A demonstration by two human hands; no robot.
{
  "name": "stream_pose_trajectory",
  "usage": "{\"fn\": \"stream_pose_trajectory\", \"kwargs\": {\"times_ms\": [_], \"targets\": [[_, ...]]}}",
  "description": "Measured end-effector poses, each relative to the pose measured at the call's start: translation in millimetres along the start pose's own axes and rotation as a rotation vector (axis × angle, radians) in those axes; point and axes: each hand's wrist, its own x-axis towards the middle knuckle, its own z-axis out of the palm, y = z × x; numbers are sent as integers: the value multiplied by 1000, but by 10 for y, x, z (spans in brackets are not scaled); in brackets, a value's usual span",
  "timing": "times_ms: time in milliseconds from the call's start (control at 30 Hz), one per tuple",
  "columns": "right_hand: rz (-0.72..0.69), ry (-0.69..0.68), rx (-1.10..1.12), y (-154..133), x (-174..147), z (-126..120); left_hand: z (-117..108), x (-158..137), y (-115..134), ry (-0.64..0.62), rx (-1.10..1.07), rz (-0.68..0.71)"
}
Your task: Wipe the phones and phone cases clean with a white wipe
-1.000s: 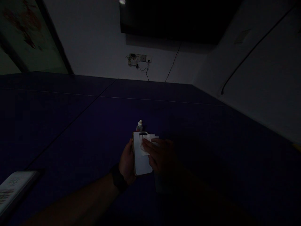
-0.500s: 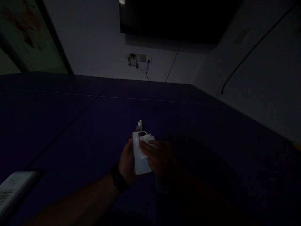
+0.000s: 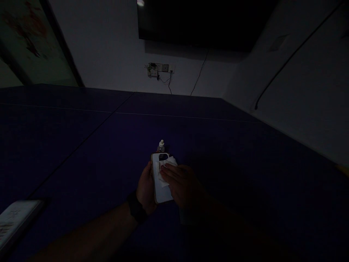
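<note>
A whitish phone case [image 3: 163,195] with a brownish rim and a camera opening at its top is tilted up in my left hand [image 3: 145,189], which grips its left edge. Whether a phone sits inside the case I cannot tell. My right hand [image 3: 181,182] presses a folded white tissue [image 3: 161,178] flat on the case's back, fingers together over it. Just beyond the case's top edge stands a small clear bottle [image 3: 161,146] with a white cap, its lower part hidden by the case. A dark watch [image 3: 136,208] is on my left wrist.
The room is dim, and the dark blue surface [image 3: 95,160] reaches to the walls. A white box [image 3: 19,218] with printing lies at the lower left. Sockets with wires [image 3: 160,68] and a large black screen [image 3: 196,25] are on the far wall. A yellow item [image 3: 343,169] shows at the right edge.
My right fingers and the tissue have shifted slightly down and left over the back of the case. My left hand still grips the case.
</note>
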Motion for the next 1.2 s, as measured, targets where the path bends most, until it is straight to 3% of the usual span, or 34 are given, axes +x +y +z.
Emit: {"fn": "stream_pose_trajectory", "kwargs": {"times_ms": [167,367,567,767,1200], "targets": [[-42,92,-5,66,-17,-38,-46,6,5,12,52,28],[-58,64,-113,-40,-17,91,-87,25,4,-65,35,-12],[13,24,-181,-227,-54,140,-66,16,-21,-10,61,29],[69,-4,-108,-314,-68,119,-44,-16,-35,21,77,68],[275,-70,9,-340,16,109,-55,-35,-62,-31,142,56]]}}
